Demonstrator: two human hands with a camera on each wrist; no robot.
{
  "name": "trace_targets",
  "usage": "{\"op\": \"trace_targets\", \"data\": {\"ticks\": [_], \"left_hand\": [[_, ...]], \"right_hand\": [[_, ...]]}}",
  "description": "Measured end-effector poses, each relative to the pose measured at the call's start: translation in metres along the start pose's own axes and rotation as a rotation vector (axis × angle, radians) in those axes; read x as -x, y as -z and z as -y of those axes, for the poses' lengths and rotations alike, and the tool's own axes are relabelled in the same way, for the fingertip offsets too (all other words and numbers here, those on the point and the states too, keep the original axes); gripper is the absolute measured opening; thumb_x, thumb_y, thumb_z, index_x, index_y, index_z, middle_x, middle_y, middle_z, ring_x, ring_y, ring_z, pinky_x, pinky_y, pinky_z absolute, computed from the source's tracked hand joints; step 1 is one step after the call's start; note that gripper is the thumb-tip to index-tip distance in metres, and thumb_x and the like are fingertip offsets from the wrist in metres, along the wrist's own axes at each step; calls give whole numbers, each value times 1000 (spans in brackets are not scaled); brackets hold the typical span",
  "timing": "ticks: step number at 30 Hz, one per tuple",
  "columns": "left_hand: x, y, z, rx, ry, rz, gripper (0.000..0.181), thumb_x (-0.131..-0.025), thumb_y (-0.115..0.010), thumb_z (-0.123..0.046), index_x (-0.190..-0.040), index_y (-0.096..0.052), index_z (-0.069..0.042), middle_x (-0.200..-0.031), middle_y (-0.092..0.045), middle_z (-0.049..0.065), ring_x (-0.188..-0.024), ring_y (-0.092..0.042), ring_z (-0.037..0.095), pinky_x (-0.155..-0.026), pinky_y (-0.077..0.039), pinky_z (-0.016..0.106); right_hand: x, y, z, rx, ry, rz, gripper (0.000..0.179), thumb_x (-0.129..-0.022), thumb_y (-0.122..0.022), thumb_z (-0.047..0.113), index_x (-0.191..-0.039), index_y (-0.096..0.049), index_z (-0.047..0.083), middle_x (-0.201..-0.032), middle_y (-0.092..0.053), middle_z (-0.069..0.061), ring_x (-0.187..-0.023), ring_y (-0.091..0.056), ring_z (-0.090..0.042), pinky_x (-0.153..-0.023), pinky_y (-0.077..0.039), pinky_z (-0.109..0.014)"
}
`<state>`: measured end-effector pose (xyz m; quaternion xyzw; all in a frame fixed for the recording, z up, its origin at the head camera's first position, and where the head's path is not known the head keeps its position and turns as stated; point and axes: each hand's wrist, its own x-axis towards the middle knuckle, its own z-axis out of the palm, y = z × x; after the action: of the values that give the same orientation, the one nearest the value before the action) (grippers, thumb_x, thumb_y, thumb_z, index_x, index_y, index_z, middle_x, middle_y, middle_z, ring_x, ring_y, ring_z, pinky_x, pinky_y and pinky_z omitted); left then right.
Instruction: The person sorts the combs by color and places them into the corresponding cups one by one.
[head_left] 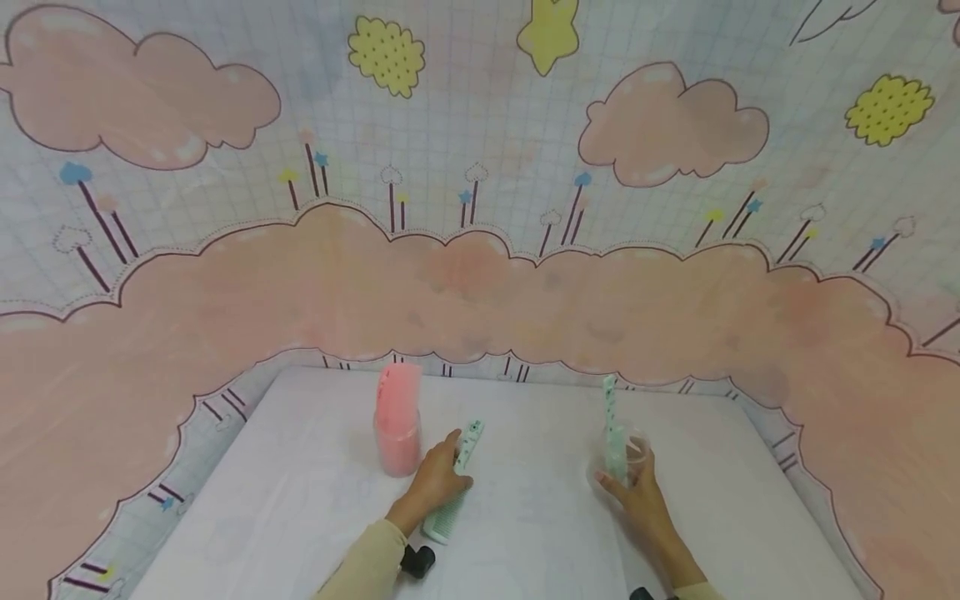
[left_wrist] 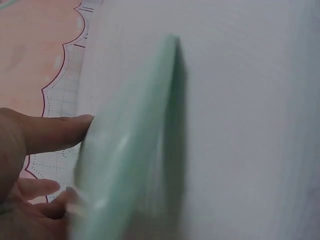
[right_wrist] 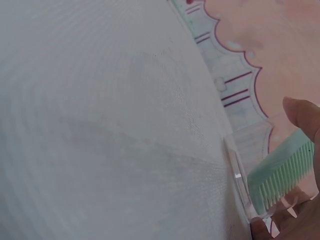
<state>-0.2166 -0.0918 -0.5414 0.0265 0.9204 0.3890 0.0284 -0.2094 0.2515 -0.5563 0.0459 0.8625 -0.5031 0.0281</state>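
My left hand point(head_left: 435, 482) pinches a mint green comb point(head_left: 444, 523) around its middle, toothed end toward me and patterned handle pointing away. In the left wrist view the comb point(left_wrist: 130, 145) looks blurred, slanting over the white surface, with the thumb at its edge. Off to the right, my right hand point(head_left: 639, 500) grips a clear plastic cup point(head_left: 638, 444). A second green comb point(head_left: 611, 408) stands in this cup, its dotted handle rising above the rim. Through the cup wall in the right wrist view, that comb's teeth point(right_wrist: 287, 177) show near the bottom.
Left of my left hand, another clear cup point(head_left: 399, 467) holds a pink comb-like item point(head_left: 399, 392) that sticks up past the rim. Both cups are on a white table point(head_left: 525, 517). Behind it hangs a cloud-patterned backdrop point(head_left: 480, 292).
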Motion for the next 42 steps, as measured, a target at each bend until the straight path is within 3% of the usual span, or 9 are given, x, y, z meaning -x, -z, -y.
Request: {"op": "trace_targets", "data": {"ticks": [5,9,14,18,23,28,36,42], "left_hand": [[-1,-3,5,64,24,9,62,-84,-74,-11,-139,-48,3,-118,-66,22,-99,-64,26,-86,-56,45],[-5,-6,6,155,36,-16,47,-90,-68,-12,-132,-55,5,-113,-68,19,-92,-64,22,-77,-58,38],[-10,-3,0,243,40,-62,36,-93,-63,-15,-124,-61,4,-98,-67,9,-80,-59,14,-65,-52,26],[-10,1,-7,278,29,-110,28,-93,-63,-16,-116,-65,0,-91,-65,6,-76,-56,11,-64,-48,21],[-6,4,-14,297,-20,-128,26,-92,-65,-16,-112,-66,0,-91,-65,6,-76,-56,11,-65,-47,21],[-1,3,-16,300,-25,-116,25,-91,-66,-16,-111,-66,-1,-91,-65,5,-75,-55,10,-64,-46,19],[-3,6,-24,323,-69,-130,23,-93,-64,-15,-112,-66,-3,-93,-65,6,-79,-55,11,-66,-46,18],[4,5,-36,332,-91,-112,22,-93,-64,-16,-112,-66,-5,-93,-66,4,-79,-55,11,-65,-47,18]], "right_hand": [[1,0,2,-6,-19,4,99,-89,-70,40,-154,1,16,-158,-16,-34,-145,-15,-53,-115,-15,-69],[1,1,2,-3,17,6,97,-88,-71,40,-153,-1,17,-157,-21,-32,-144,-19,-53,-115,-17,-69],[0,3,1,4,21,1,99,-88,-70,42,-153,0,16,-157,-21,-30,-145,-19,-53,-115,-17,-68],[-1,4,2,1,18,13,101,-88,-71,42,-154,1,14,-158,-20,-30,-145,-18,-53,-115,-18,-68],[-1,3,3,-4,29,9,101,-88,-71,41,-154,1,13,-158,-19,-31,-145,-16,-53,-115,-16,-69],[1,0,0,-5,-28,17,103,-88,-71,40,-154,2,13,-159,-14,-31,-147,-10,-52,-116,-10,-69],[-5,-2,0,-4,-16,-5,99,-88,-71,41,-154,0,16,-159,-17,-30,-146,-13,-52,-116,-12,-69],[-3,0,0,-6,-22,0,99,-89,-70,40,-153,0,16,-159,-17,-30,-146,-14,-52,-116,-13,-69]]}}
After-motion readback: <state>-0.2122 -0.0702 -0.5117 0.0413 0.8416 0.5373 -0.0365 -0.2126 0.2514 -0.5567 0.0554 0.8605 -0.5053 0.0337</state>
